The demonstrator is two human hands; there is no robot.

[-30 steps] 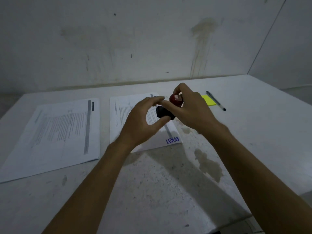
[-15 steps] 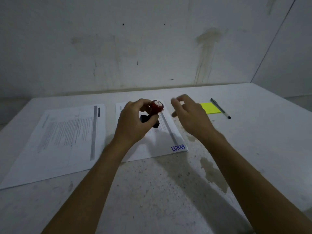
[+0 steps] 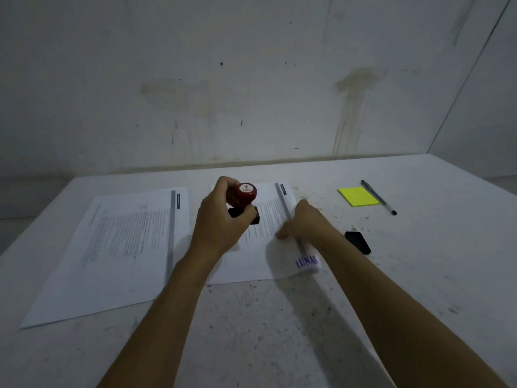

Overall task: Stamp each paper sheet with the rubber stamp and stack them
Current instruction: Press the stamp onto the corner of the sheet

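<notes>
Closest to us, two bare forearms reach out over the speckled bench (image 3: pixel 251 331), and the action is on the middle sheet (image 3: pixel 263 247). Near corner first: a blue stamp mark (image 3: pixel 307 261) reading something like "LUNAS" sits on that sheet, and the corner there is curling up off the surface. The right hand (image 3: pixel 303 224) is on that edge, fingers curled down at the paper; it looks like a pinch to lift the sheet, though I can't see the fingertips well enough to be sure. The left hand (image 3: pixel 221 219) is clenched around the rubber stamp (image 3: pixel 244 200), red knob tipped toward us with a "TOP" label showing, black base hovering above the sheet's printed text. To the left lies a second sheet (image 3: pixel 112 247), flat, with no stamp mark that I can make out. My read: the marked page should go onto the stack now. Doing it well means lifting it cleanly by the edge without smearing the fresh ink, and keeping the stamp face up off the paper. Just right of the wrist, a small black object (image 3: pixel 358 242), possibly the stamp's cap. Farther back, a yellow sticky note (image 3: pixel 358 196) with a pen (image 3: pixel 377 196) beside it.
</notes>
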